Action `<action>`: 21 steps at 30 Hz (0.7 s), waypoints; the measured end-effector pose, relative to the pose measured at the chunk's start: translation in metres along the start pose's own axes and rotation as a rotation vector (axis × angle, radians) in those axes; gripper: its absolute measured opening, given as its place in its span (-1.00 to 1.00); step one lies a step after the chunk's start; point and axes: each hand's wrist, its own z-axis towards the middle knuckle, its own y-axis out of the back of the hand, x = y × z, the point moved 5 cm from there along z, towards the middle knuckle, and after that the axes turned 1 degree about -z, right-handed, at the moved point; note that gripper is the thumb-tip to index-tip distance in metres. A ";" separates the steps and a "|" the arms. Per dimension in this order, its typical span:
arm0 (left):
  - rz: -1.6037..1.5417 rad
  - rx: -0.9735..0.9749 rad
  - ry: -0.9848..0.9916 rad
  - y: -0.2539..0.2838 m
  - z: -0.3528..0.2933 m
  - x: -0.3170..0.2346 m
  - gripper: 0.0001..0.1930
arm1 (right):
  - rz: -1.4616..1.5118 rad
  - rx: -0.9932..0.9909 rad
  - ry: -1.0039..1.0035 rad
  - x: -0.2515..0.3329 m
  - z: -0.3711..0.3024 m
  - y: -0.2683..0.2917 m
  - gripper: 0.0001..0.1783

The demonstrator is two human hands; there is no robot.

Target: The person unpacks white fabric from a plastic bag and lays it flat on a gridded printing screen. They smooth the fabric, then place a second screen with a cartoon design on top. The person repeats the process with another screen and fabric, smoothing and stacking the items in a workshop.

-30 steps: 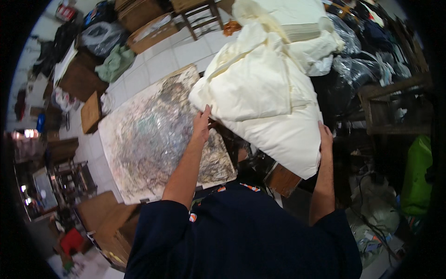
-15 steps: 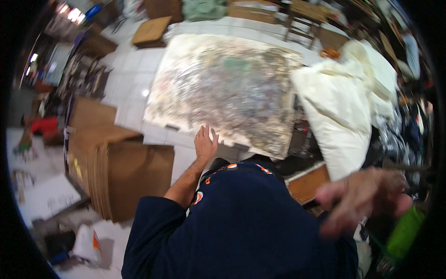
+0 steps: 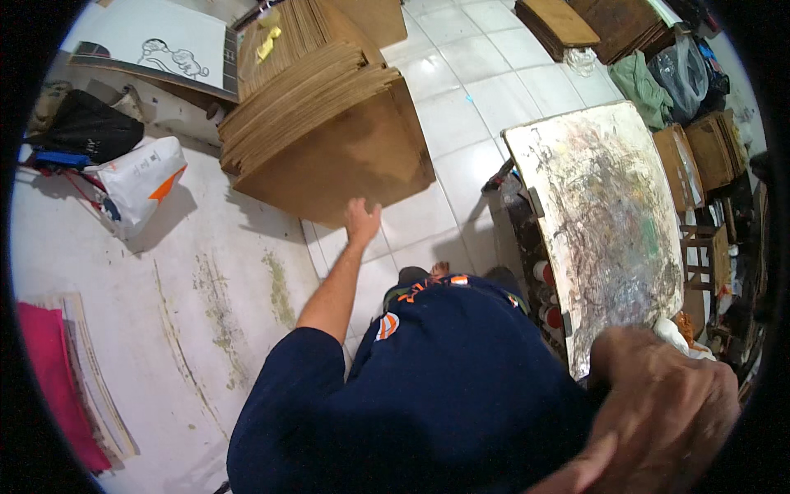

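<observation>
White tiled floor (image 3: 448,123), low brown stack (image 3: 566,26) and crumpled plastic (image 3: 581,61) on it

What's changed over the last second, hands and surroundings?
Both hands have let go of the cream fabric bundle, now mostly hidden. The view swung left: the left hand is at the near edge of the brown board stack, contact unclear; the right hand is raised near the camera. The stained panel and stack look undisturbed.

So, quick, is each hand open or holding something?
Left hand: open, fingers loosely bent, nothing visibly held, near the brown boards.
Right hand: close to the camera; open or closed cannot be told.
</observation>
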 end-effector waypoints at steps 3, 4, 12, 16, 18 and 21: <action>-0.020 -0.051 0.002 0.015 0.051 -0.004 -0.37 | -0.065 -0.049 -0.042 -0.006 0.024 0.037 -0.30; -0.020 -0.064 -0.021 0.022 0.073 -0.009 -0.36 | -0.096 -0.079 -0.051 -0.006 0.032 0.052 -0.30; 0.265 0.053 -0.110 0.052 0.205 -0.072 -0.12 | -0.121 -0.984 -0.260 -0.073 0.012 0.253 -0.27; 0.345 0.100 -0.079 0.049 0.200 -0.080 -0.07 | -0.088 -1.355 -0.696 -0.191 -0.058 0.327 -0.38; 0.322 0.041 -0.097 0.048 0.195 -0.083 -0.07 | -0.399 -1.094 -1.155 -0.242 -0.077 0.336 -0.43; 0.328 -0.002 -0.149 0.049 0.188 -0.085 -0.07 | -0.952 -0.131 -1.299 -0.292 -0.066 0.323 -0.52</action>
